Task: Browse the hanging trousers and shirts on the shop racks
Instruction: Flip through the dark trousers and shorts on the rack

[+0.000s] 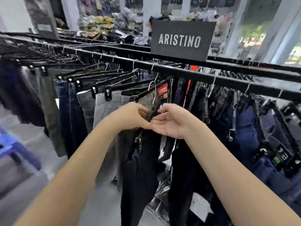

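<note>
Your left hand (135,117) and right hand (169,123) both pinch the black clip hanger (153,110) of dark trousers (140,168), lifted clear of the rack rail (179,69), probably so you can inspect them away from the neighbouring grey trousers (105,108).

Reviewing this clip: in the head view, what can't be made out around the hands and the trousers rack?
- Red tag: print too small and blurred to read.
- Black hanger clip: partly covered by the left hand and right hand.
- Dark trousers: legs cut off by the bottom edge.
- Blue stool: blurred, cut by the left edge.
- Goods behind the ARISTINO sign: too blurred to identify.
</note>
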Motion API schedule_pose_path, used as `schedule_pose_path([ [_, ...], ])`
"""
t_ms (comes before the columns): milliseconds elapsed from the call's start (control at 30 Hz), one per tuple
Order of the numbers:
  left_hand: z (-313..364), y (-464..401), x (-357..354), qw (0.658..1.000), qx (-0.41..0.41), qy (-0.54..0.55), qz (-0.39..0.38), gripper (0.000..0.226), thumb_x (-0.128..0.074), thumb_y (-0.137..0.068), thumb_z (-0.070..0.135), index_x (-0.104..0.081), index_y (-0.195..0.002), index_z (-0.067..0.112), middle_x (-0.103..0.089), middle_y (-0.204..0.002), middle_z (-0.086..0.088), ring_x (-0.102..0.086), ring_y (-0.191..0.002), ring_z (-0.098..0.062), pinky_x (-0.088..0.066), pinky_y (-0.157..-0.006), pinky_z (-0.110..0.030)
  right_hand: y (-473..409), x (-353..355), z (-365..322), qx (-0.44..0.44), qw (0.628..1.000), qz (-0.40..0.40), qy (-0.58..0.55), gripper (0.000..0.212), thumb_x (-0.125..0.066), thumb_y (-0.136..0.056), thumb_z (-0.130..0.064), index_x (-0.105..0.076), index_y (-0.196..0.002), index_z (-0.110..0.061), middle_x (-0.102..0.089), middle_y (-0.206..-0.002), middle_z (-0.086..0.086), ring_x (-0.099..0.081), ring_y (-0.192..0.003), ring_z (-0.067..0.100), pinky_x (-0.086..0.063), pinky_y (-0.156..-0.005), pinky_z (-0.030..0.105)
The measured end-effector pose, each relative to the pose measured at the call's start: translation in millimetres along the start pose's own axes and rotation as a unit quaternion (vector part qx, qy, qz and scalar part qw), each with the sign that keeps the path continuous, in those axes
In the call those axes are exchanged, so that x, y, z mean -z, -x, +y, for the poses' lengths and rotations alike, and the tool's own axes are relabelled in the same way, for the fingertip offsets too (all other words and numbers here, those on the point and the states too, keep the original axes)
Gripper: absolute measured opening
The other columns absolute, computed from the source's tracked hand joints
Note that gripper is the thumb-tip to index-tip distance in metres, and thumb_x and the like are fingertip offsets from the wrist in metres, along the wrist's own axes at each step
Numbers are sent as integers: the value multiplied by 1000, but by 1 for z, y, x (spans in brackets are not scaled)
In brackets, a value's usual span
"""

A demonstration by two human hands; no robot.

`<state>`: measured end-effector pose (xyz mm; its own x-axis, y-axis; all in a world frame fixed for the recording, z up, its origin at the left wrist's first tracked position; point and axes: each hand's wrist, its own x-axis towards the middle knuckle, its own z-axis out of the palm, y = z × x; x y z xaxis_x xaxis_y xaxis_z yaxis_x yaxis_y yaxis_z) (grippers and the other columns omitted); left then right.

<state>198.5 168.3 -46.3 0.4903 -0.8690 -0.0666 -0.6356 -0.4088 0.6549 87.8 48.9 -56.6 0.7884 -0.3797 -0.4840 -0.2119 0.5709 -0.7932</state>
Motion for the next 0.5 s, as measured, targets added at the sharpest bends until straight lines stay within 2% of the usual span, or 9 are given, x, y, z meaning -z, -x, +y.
schedule_pose_path([
  [33, -1, 10, 4, 999, 27, -22, 2, 57, -81, -73, 36, -62, -123, 18, -65, -112, 7, -62, -89, -5, -55, -72, -15, 4, -2, 5, -4, 1000, -14, -8, 45, -41, -94, -15, -46, -128, 14, -55, -125, 30, -63, -94, 33, -55, -74, 34],
  [133, -7, 37, 16, 991, 79, -108, 15, 38, -73, -78, 47, -70, -110, 27, -69, -100, 12, -64, -87, -8, -54, -73, -24, 9, -11, 18, -10, 998, -58, -19, 49, -42, -92, -12, -41, -132, 16, -52, -133, 31, -63, -103, 33, -55, -82, 34],
  [200, -13, 55, 22, 983, 96, -157, -1, 23, -69, -82, 41, -73, -101, 28, -70, -89, 11, -63, -81, -13, -52, -74, -29, 10, -20, 29, -26, 995, -96, -9, 45, -43, -92, -11, -43, -128, 14, -55, -129, 30, -65, -103, 32, -55, -77, 33],
  [267, -22, 70, 26, 977, 111, -184, 0, 14, -68, -81, 31, -74, -88, 21, -70, -85, -3, -57, -70, -14, -47, -70, -30, 9, -31, 40, -44, 991, -123, 10, 47, -44, -91, -11, -44, -129, 16, -59, -126, 29, -67, -105, 31, -56, -76, 32],
  [367, -36, 93, 27, 970, 142, -193, 40, 13, -67, -83, 22, -75, -89, 15, -72, -85, -6, -56, -67, -16, -45, -61, -25, 5, -48, 55, -60, 985, -157, 27, 45, -45, -90, -8, -47, -128, 16, -63, -121, 26, -68, -106, 29, -57, -81, 31],
  [433, -45, 107, 29, 967, 162, -180, 82, 14, -64, -84, 17, -76, -92, 15, -73, -86, -1, -60, -75, -15, -50, -67, -25, 5, -59, 61, -62, 981, -178, 35, 38, -46, -91, -5, -51, -122, 15, -65, -118, 26, -68, -106, 30, -55, -90, 33],
  [500, -54, 121, 34, 964, 173, -172, 111, 16, -61, -86, 15, -75, -91, 21, -69, -79, 9, -58, -73, -9, -47, -69, -24, 9, -69, 65, -47, 977, -190, 87, 28, -50, -92, -4, -57, -113, 12, -67, -114, 25, -70, -103, 30, -55, -93, 34],
])
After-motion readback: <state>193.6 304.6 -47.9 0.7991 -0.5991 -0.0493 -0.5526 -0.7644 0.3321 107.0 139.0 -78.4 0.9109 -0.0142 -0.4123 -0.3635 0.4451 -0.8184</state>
